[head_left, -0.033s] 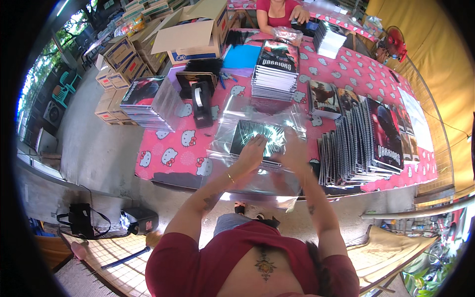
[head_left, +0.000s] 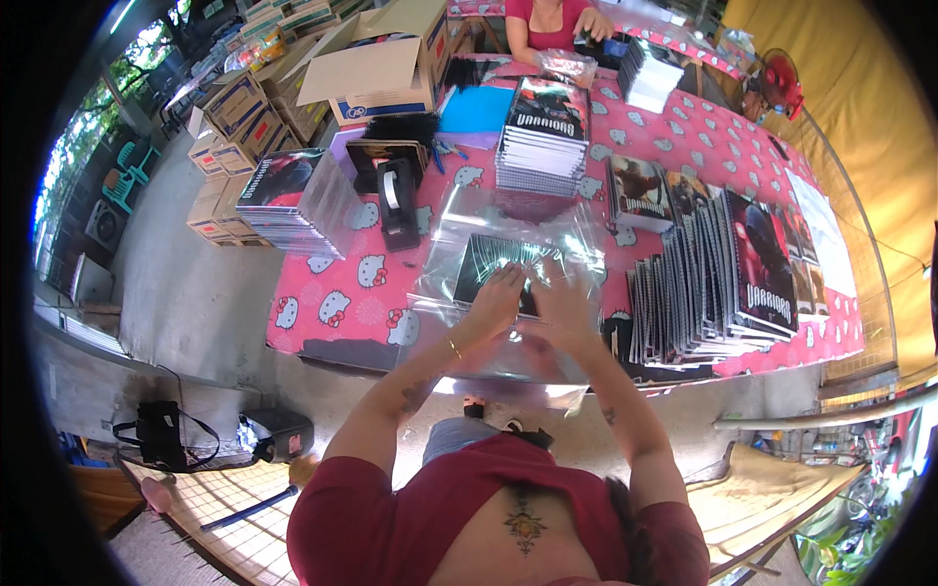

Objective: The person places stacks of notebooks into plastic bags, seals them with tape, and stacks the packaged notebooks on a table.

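Observation:
A dark-covered notebook (head_left: 486, 266) lies inside a clear plastic sleeve (head_left: 576, 244) on top of a pile of such sleeves, at the near edge of the table. My left hand (head_left: 496, 301) rests on the notebook's near end, fingers curled onto the sleeve, with a thin bracelet on the wrist. Right beside it, almost touching, my right hand (head_left: 565, 311) presses and grips the same sleeve. Both forearms reach in from below.
The table has a pink cat-print cloth (head_left: 332, 303). On it are a black tape dispenser (head_left: 396, 200), a tall notebook stack (head_left: 542, 137), a wrapped stack (head_left: 293, 200) at left, and upright notebooks (head_left: 703, 288) at right. Cardboard boxes (head_left: 376, 63) stand behind. Another person (head_left: 552, 20) sits opposite.

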A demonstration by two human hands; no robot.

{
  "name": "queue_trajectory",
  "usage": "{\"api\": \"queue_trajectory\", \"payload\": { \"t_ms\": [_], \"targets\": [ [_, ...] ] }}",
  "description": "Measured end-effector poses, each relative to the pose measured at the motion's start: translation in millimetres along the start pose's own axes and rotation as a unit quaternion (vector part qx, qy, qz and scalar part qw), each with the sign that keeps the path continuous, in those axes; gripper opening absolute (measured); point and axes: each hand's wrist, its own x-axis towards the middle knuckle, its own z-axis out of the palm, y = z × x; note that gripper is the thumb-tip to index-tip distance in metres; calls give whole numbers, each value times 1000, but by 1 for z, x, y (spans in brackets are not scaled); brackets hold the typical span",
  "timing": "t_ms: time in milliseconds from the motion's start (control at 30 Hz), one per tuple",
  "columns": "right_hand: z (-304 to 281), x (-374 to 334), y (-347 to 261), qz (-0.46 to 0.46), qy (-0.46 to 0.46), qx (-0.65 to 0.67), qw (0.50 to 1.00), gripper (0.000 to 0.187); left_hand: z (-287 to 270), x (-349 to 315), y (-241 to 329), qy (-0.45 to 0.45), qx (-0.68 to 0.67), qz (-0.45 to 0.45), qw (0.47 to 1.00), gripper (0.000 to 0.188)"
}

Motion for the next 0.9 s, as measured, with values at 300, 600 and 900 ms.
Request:
{"api": "queue_trajectory", "payload": {
  "t_ms": [300, 600, 900],
  "targets": [
    [74, -7, -5, -21, -87, -4, 996, 60, -36, -18, -4, -70, 51, -40, 995, 49],
    [71, -11, -3, -23, -56, 17, 998, 63, -110, -32, -177, 272, -122, -399, 867, 19],
    [66, -12, -3, -7, -49, 31, 998, 63, -108, -24, -174, 322, -579, -442, 605, 13]
  ]
}}
